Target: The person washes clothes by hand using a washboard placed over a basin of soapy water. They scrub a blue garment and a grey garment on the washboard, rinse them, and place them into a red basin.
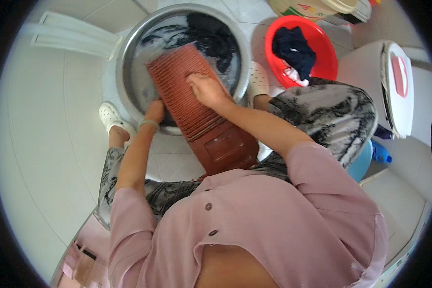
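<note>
A reddish-brown ridged washboard (181,90) leans at a slant into a round metal basin (124,72). Its smooth lower end reaches back toward my body. My right hand (207,90) rests on the ridges with its fingers curled, and no cloth shows in it. On the left side of the board, my left hand (155,111) is down inside the near rim of the basin. Its fingers are partly hidden, so what it grips is unclear. Dark wet cloth (216,34) lies in cloudy, sudsy water at the basin's far side.
Right of the basin, a red plastic basin (329,59) holds dark and pale cloth (295,50). Behind it stands a cream bucket (302,9). A white lidded bin (399,86) and a blue bottle (381,153) are at the right. A tiled wall (39,118) borders the left.
</note>
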The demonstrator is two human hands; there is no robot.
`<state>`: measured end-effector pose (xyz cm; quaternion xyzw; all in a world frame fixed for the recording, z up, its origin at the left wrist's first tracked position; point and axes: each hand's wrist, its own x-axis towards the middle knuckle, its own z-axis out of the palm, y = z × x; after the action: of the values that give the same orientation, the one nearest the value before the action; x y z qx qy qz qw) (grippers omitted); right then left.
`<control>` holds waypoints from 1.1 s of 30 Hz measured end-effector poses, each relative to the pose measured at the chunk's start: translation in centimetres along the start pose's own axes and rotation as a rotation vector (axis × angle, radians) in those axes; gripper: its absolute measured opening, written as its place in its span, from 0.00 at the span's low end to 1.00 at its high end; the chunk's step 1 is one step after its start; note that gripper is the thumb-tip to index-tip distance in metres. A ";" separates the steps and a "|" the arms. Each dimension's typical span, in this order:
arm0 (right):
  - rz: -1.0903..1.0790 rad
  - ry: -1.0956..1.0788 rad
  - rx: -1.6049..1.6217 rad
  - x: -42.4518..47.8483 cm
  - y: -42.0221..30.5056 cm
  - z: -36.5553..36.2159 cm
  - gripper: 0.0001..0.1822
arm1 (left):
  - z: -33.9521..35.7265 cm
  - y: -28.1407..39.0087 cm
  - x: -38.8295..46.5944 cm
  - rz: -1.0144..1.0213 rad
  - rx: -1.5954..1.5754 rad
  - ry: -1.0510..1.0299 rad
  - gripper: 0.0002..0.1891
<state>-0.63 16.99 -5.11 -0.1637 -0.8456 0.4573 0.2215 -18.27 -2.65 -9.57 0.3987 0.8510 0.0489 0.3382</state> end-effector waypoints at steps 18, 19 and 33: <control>-0.052 -0.066 0.003 0.3 0.4 -0.8 0.10 | -21.3 6.2 -11.1 -0.009 -0.218 0.865 0.11; -0.057 -0.064 0.004 0.3 0.6 -0.9 0.10 | -20.2 5.3 -10.1 0.023 -0.222 0.887 0.11; -0.044 -0.098 0.005 0.1 -0.2 -1.4 0.08 | 1.9 1.1 2.2 -0.126 -0.001 0.170 0.11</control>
<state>0.02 17.87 -4.21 -0.1218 -0.8576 0.4621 0.1902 -17.36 -0.65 -11.82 0.3385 0.9001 0.0617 0.2672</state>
